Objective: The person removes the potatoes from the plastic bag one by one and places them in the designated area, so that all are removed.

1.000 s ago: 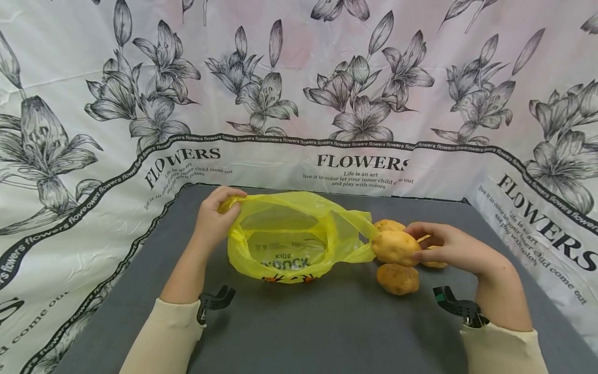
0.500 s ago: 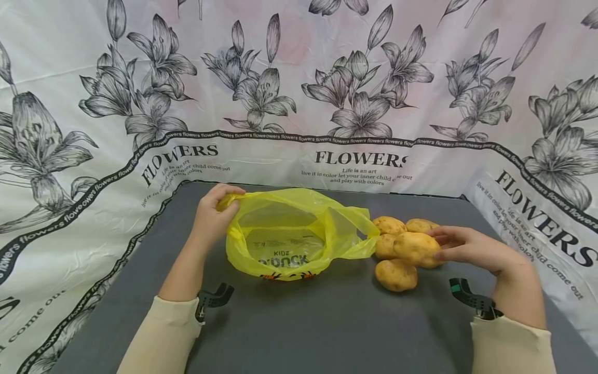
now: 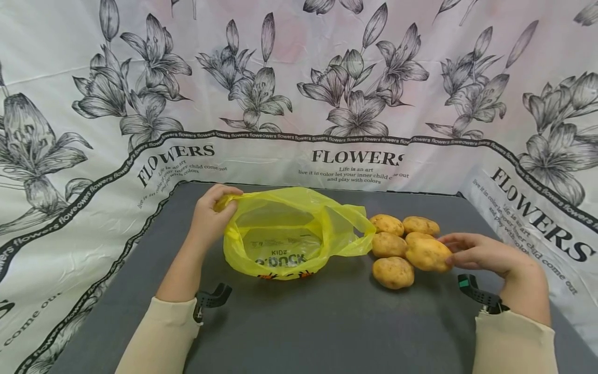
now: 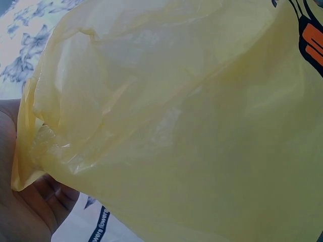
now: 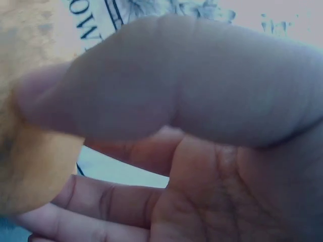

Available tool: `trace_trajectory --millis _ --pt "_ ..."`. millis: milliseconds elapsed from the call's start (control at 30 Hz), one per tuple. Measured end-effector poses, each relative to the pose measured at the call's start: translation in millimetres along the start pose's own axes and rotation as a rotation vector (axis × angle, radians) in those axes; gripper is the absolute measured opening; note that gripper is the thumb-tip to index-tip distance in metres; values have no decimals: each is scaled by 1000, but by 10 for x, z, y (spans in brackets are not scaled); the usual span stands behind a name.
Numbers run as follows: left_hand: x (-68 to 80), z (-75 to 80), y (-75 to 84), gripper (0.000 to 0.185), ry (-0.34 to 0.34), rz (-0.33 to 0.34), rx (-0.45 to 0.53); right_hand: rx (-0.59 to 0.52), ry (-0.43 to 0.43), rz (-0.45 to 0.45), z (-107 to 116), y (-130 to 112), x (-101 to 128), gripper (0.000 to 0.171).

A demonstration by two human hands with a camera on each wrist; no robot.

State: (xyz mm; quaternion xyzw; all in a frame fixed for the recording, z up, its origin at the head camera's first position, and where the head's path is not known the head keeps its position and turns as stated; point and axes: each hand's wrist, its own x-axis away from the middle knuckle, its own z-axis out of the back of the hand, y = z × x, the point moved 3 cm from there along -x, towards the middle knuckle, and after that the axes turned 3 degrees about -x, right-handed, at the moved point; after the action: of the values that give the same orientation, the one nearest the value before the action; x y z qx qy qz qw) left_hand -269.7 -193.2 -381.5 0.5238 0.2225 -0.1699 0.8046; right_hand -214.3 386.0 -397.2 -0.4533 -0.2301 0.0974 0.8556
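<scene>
Left hand (image 3: 212, 218): pinches rim of yellow bag (image 3: 285, 234), lifting it so the mouth gapes toward the potatoes | right hand (image 3: 481, 253): fingers loosely curved, tips on nearest potato (image 3: 427, 254), no firm grip evident | four more potatoes (image 3: 394, 244) clustered beside the bag on counter (image 3: 327, 322).

"What did your right wrist feed show?"
"My right hand (image 5: 212, 166), filling it, thumb across the top."
"Anything else?"
"A potato (image 5: 25, 151) at the left edge, my thumb tip touching it."
</scene>
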Motion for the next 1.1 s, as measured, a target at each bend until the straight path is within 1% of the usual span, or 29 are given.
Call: trace_trajectory --millis 67,267,367,567,933,1000,1100 --pt "-3 3 1 21 2 -2 0 -22 -20 -6 27 64 5 68" --pt "-5 0 -15 22 0 -2 -18 -146 -104 -3 85 259 9 60" --pt "-3 0 -12 21 -3 7 -16 -157 -132 -27 91 318 7 58" --pt "4 5 6 22 5 10 -11 -116 -126 -93 58 369 -7 61" --pt "5 -11 5 21 -3 1 -11 -150 -104 -159 33 498 -51 62" --pt "26 -4 113 21 -7 4 -14 -152 -103 -161 35 507 -54 63" --pt "25 -5 132 22 -10 12 -20 -144 -100 -162 35 513 -62 65"
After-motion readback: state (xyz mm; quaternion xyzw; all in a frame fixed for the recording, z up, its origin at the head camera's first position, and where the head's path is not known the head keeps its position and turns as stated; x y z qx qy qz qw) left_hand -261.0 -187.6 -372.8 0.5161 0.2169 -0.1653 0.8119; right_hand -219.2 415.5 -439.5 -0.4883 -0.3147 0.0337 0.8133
